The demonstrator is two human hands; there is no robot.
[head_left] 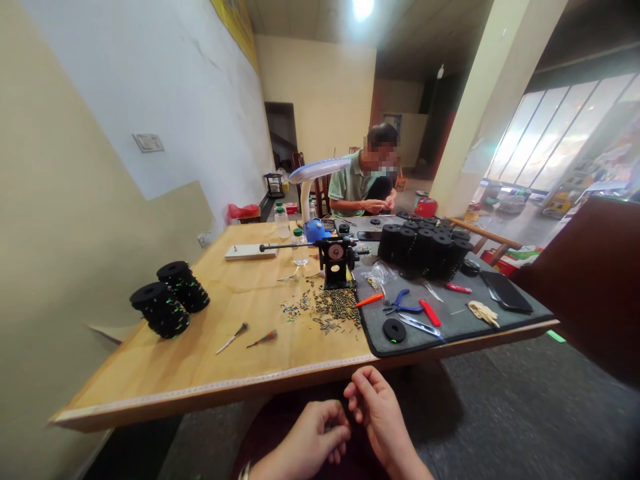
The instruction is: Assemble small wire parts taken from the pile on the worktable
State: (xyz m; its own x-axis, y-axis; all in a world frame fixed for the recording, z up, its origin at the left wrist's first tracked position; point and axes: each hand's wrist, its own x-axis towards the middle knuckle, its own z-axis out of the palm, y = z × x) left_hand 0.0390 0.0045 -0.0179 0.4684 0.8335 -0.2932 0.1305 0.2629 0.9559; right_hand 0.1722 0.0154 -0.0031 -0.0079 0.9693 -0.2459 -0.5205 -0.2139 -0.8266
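Observation:
Both my hands are low in front of me, below the near edge of the wooden table [200, 373]. My left hand [313, 443] is curled with its fingers pinched together. My right hand [375, 410] is beside it, fingertips bent toward the left hand's fingers. The two hands meet at a small spot between them; what they pinch is too small to make out. On the table ahead lie a pile of small beads or metal bits [327, 310] and a black hand-crank winder [336, 261].
Black spool stacks stand at the left [170, 299] and right [425, 250]. A dark mat [465, 320] carries pliers, red-handled tools and a flat black disc [394, 330]. Two small tools [247, 338] lie near the front edge. A person sits at the far end [367, 183]. A lamp and bottles stand mid-table.

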